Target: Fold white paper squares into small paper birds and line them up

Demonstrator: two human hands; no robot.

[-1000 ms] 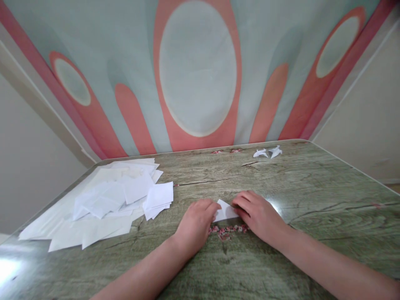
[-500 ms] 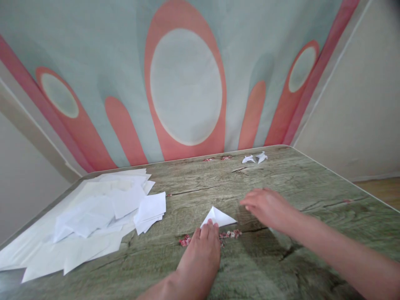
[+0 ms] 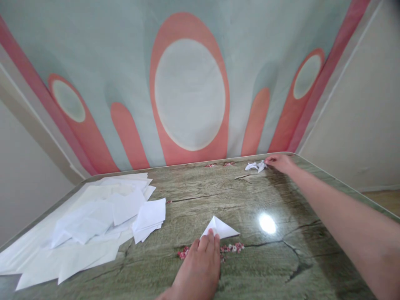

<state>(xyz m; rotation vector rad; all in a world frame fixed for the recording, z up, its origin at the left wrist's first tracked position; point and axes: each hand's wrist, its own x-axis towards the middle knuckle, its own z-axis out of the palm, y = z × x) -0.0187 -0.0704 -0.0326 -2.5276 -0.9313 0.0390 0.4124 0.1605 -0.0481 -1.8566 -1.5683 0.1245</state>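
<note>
A small white sheet of paper folded into a triangle [image 3: 223, 229] lies on the table in front of me. My left hand [image 3: 201, 260] rests flat on its lower left part, fingers stretched out and pressing it down; that part is hidden. Far to the back right, my right hand [image 3: 278, 161] reaches out with its fingertips pinched on the right one of two small folded paper figures [image 3: 261, 167]. The other folded figure [image 3: 251, 166] sits just left of it, touching or nearly so.
On the left, large white sheets [image 3: 90, 264] lie spread under several smaller loose papers [image 3: 84, 223]. A small stack of square papers [image 3: 151, 214] overlaps their right edge. The wood-patterned table [image 3: 200, 187] meets a painted wall panel [image 3: 190, 156] at the back.
My right hand has moved from beside the triangle to the back right and taken hold of a folded figure. My left hand stays on the triangle. The view has tilted slightly up.
</note>
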